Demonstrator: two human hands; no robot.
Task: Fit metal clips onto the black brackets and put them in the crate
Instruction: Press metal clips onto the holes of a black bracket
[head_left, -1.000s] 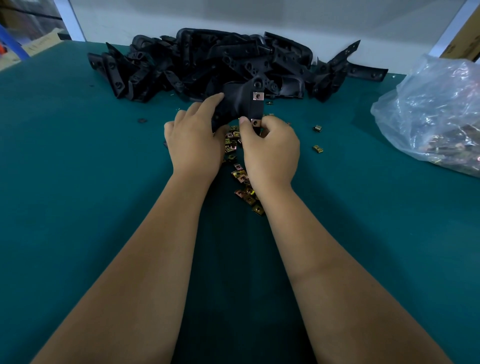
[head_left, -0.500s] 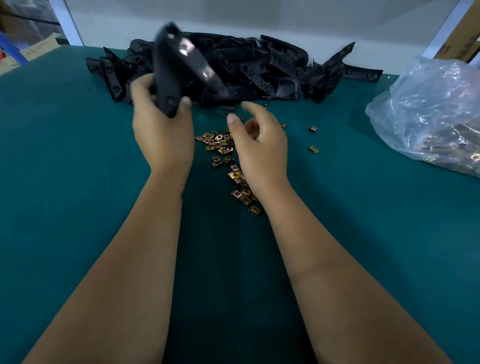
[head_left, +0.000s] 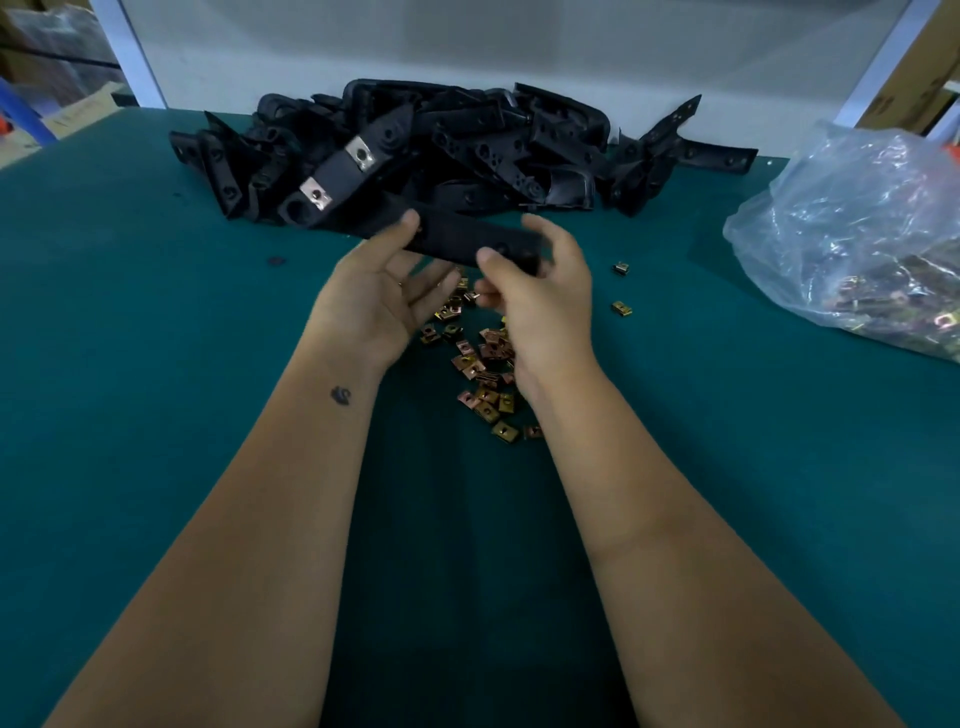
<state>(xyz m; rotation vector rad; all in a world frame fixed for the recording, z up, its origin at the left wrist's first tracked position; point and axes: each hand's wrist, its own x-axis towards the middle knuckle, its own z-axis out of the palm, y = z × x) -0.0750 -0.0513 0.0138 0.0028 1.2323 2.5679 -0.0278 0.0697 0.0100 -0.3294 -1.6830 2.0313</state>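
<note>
1. Head view: a bare black bracket (head_left: 467, 240) is held above the green tabletop (head_left: 130, 338), just in front of the bracket pile (head_left: 467, 150) at the far edge
2. Left hand (head_left: 379, 296), palm up, touches the bracket's left end with a fingertip; the other fingers lie loose and straight, so it supports rather than clamps
3. Right hand (head_left: 535, 291) pinches the bracket's right end between thumb and curled fingers; this probably leaves the face exposed for the first clip
4. Loose metal clips (head_left: 483, 369) lie scattered on the tabletop directly under and between the wrists, within easy reach; two strays (head_left: 621, 288) sit further right
5. One bracket with two clips fitted (head_left: 337, 176) rests on the left side of the pile, not in any crate
6. Plastic bag of clips (head_left: 857, 249) sits at the right edge, cut off by the frame
7. Not visible: the crate. The right hand's lower fingers are hidden behind the bracket; whether they also hold a clip cannot be told. The held bracket is motion-blurred, its holes faint
</note>
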